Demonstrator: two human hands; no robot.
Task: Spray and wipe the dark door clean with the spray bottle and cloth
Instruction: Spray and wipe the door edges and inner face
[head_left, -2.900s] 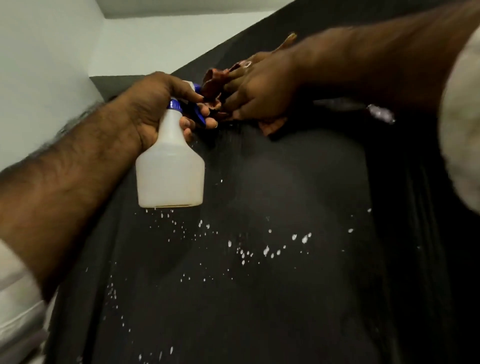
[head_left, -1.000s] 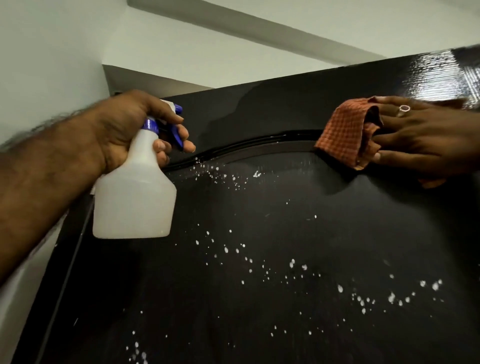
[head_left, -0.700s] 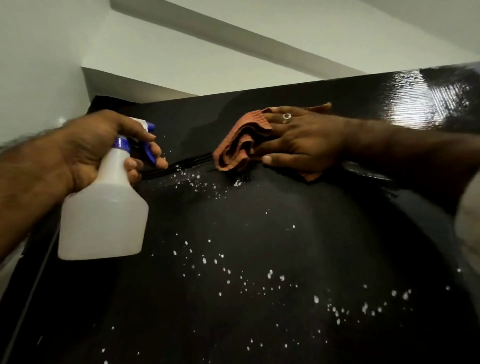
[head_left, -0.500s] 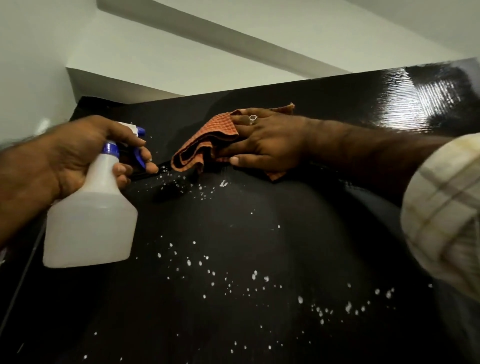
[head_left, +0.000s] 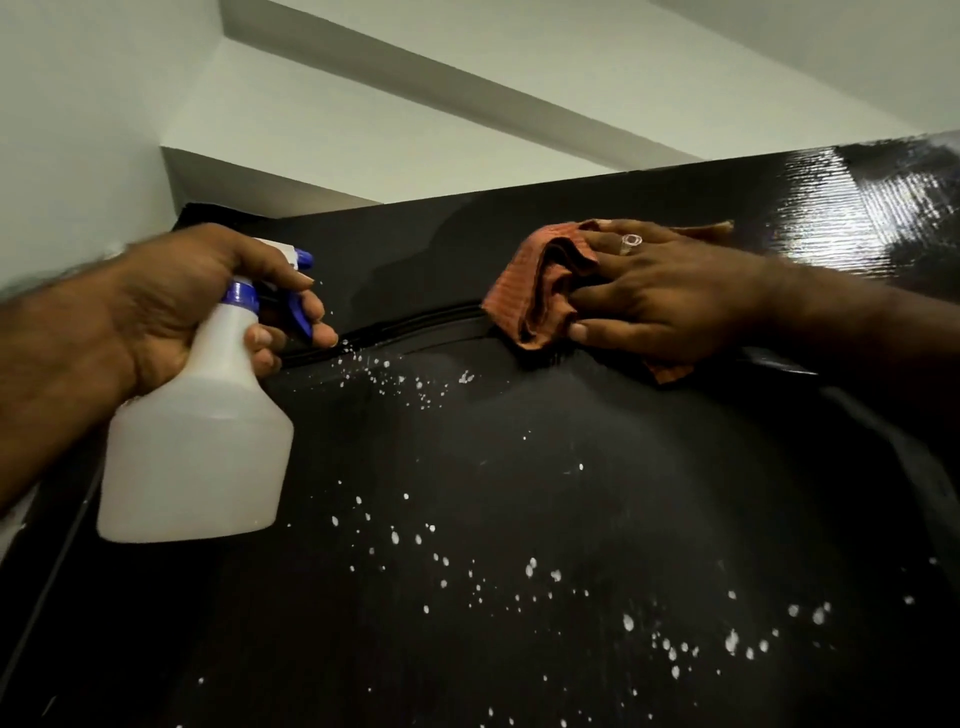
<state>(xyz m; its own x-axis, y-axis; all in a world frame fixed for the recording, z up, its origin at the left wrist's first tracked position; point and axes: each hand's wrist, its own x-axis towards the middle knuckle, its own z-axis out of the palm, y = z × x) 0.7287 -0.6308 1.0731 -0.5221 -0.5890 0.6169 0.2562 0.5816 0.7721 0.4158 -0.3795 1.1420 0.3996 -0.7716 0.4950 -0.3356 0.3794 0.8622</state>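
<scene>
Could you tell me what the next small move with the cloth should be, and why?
Probably sweep the right hand, pressing the crumpled orange checked cloth, down and left along the curved groove. Fresh white droplets lie on the glossy dark door just below the translucent white spray bottle's blue nozzle, held in the left hand, still unwiped.

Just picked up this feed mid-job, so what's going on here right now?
A person is cleaning a dark door. The left hand grips a white spray bottle with fingers on its blue trigger, aimed at the door. The right hand presses a bunched orange cloth against the upper part of the door. White droplets speckle the panel below, not yet wiped.
</scene>
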